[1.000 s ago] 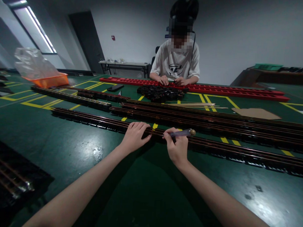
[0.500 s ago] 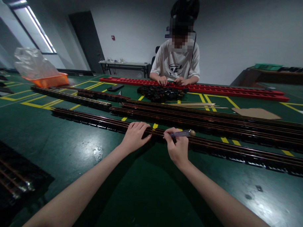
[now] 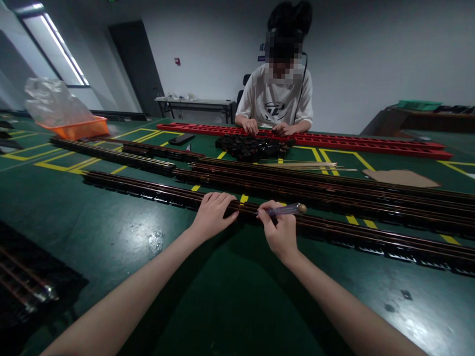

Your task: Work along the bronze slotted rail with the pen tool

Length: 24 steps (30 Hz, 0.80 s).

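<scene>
My left hand (image 3: 213,214) lies on the nearest long dark rail (image 3: 375,241), fingers curled over its top and pressing it to the green table (image 3: 225,302). My right hand (image 3: 279,230) is closed in a pinch on a slim pen-like tool (image 3: 286,210) with a clear violet shaft and a round brass end. The tool's working end meets the same rail just right of my left hand.
More long dark rails (image 3: 338,189) lie in rows behind. Across the table a person in a white shirt (image 3: 277,99) works at a long red rack (image 3: 340,141), with a heap of small dark parts (image 3: 252,146) and thin sticks (image 3: 304,165). An orange bin (image 3: 77,126) sits far left, a dark tray (image 3: 11,284) near left.
Almost nothing differs: both my hands stay on the near rail, and the view has shifted very slightly.
</scene>
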Each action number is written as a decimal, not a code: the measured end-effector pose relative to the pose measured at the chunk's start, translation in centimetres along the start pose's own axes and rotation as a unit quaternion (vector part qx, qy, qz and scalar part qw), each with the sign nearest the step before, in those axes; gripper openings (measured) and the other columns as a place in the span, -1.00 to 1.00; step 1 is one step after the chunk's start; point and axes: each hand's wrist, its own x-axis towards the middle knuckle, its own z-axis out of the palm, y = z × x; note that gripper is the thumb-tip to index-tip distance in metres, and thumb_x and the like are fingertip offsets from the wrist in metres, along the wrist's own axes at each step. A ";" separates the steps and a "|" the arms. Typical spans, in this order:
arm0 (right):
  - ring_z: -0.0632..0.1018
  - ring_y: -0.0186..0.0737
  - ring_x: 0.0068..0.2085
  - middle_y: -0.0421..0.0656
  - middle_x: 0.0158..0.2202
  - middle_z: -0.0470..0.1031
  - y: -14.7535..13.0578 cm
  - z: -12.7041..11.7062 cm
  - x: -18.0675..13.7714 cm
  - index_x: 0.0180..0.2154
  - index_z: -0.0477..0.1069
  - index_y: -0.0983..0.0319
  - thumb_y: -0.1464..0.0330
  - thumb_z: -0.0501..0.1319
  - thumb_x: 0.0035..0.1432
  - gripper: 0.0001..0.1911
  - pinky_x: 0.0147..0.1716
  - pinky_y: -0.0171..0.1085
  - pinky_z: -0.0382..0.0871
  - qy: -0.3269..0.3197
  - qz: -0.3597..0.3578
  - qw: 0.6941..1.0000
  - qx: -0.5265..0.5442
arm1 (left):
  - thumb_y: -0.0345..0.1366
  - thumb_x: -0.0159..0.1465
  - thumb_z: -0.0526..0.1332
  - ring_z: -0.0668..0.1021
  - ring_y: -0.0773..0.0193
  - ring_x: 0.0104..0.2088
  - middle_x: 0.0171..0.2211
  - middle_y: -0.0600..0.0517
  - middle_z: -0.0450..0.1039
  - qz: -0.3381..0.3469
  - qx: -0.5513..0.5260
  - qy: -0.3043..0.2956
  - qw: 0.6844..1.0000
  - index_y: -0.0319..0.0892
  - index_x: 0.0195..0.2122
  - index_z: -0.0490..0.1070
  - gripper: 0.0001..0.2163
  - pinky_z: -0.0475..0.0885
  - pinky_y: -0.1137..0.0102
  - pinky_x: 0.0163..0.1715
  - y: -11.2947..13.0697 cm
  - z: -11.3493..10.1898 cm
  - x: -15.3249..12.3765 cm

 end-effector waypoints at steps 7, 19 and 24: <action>0.46 -0.17 -0.32 -0.17 -0.40 0.51 1.1 -1.7 -0.3 -0.37 0.42 0.18 0.35 0.09 0.20 -0.84 -0.22 -0.15 0.22 -0.062 -0.078 0.993 -0.055 | -0.21 0.24 0.13 0.45 0.08 -0.09 -0.14 -0.04 0.48 0.000 -0.005 -0.002 1.000 -0.18 -0.09 0.34 -0.75 0.23 0.17 -0.01 -0.1 0.1 0.0; 0.47 -0.16 -0.33 -0.16 -0.39 0.52 1.6 -2.6 -0.8 -0.33 0.48 0.13 0.33 0.15 0.19 -0.87 -0.27 -0.14 0.28 -0.048 -0.088 0.994 -0.041 | -0.24 0.25 0.12 0.45 0.08 -0.08 -0.13 -0.05 0.47 0.005 -0.002 0.005 1.000 -0.18 -0.09 0.34 -0.76 0.24 0.17 -0.02 -0.1 0.2 -0.1; 0.47 -0.16 -0.32 -0.16 -0.40 0.50 1.7 -2.8 -1.0 -0.36 0.46 0.15 0.33 0.15 0.19 -0.87 -0.28 -0.15 0.28 -0.029 -0.083 0.995 -0.047 | -0.23 0.25 0.11 0.45 0.08 -0.07 -0.11 -0.06 0.47 0.005 -0.001 0.004 1.000 -0.18 -0.08 0.33 -0.75 0.24 0.17 -0.01 -0.1 0.2 -0.1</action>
